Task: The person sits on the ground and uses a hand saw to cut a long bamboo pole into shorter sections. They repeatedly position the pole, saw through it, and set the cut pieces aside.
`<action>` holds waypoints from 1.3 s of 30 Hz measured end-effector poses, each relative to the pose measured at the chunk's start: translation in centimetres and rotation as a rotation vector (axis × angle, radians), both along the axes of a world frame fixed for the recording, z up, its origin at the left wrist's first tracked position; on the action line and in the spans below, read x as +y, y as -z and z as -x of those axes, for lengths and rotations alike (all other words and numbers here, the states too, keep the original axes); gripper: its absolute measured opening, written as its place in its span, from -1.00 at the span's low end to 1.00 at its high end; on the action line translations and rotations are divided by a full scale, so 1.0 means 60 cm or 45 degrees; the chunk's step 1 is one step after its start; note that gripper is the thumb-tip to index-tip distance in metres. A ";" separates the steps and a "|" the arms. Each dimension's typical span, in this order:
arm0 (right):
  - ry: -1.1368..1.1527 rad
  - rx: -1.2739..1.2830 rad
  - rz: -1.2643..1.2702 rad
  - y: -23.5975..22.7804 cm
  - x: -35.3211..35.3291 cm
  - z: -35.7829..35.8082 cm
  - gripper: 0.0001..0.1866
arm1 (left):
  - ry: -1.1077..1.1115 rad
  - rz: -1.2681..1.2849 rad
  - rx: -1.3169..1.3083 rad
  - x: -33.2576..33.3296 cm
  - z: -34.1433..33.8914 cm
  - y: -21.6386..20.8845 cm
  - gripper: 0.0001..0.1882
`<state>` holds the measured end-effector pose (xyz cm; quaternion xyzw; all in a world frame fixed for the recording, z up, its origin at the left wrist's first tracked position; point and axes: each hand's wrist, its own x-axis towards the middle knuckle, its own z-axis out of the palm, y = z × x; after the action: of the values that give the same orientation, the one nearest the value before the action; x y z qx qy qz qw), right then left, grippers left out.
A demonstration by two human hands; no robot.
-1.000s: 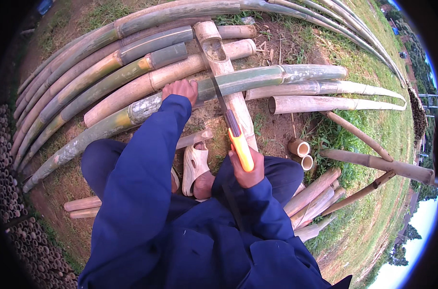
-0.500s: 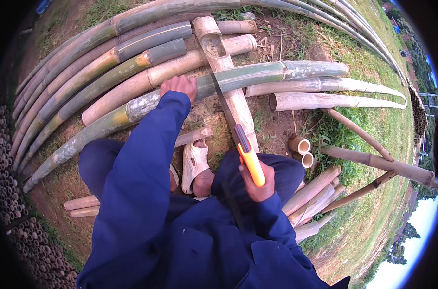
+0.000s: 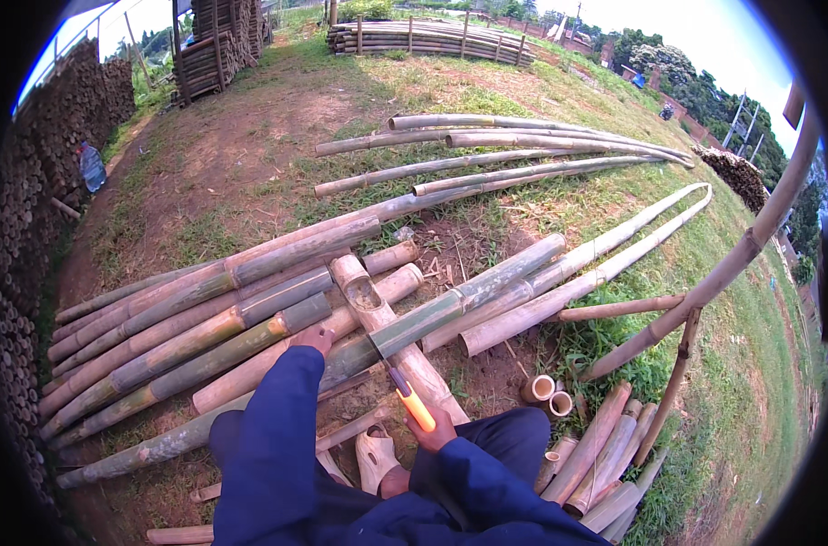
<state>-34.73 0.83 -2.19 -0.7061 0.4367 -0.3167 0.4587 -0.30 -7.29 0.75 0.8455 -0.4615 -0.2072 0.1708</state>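
A long green bamboo pole (image 3: 469,293) lies across a pale notched bamboo piece (image 3: 412,362), which sits crosswise beneath it. My left hand (image 3: 314,339) is closed on the pole, left of the crossing. My right hand (image 3: 434,430) grips the orange handle of a handsaw (image 3: 416,409). Its dark blade lies across the pole beside the crossing. How deep the blade sits, I cannot tell. Between my knees a light clog (image 3: 376,458) shows on my foot.
Several bamboo poles (image 3: 186,309) lie at the left, more (image 3: 523,146) beyond. Short bamboo cups (image 3: 539,389) and cut lengths (image 3: 589,441) lie by my right knee. A slanted bamboo post (image 3: 705,282) rises at right. Stacked bamboo (image 3: 32,146) and a plastic bottle (image 3: 93,168) are at far left.
The view has tilted up, showing more ground and stacks ahead. The saw has slid forward, with less blade showing on my side of the pole. My left hand stays on the pole.
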 end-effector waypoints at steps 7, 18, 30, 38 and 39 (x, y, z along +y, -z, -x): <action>0.001 -0.071 0.070 0.031 0.016 0.017 -0.65 | 0.113 0.027 -0.153 0.065 -0.122 -0.165 -0.56; 0.075 0.114 0.070 0.092 0.044 0.049 -0.61 | 0.203 -0.194 -0.114 0.146 -0.175 -0.072 -0.64; -0.007 0.107 -0.031 0.116 0.041 0.040 -0.59 | 0.148 -0.396 -0.222 0.177 -0.167 -0.074 -0.62; -0.059 -0.190 -0.161 0.128 0.037 0.043 -0.58 | 0.129 -0.393 -0.222 0.170 -0.143 -0.095 -0.60; -0.087 -0.245 -0.213 0.145 0.032 0.048 -0.56 | 0.131 -0.369 -0.222 0.172 -0.138 -0.095 -0.61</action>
<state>-37.60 2.77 -10.91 -0.6460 0.3915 -0.3296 0.5664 8.01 3.02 6.43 0.8513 -0.4827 -0.2057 -0.0043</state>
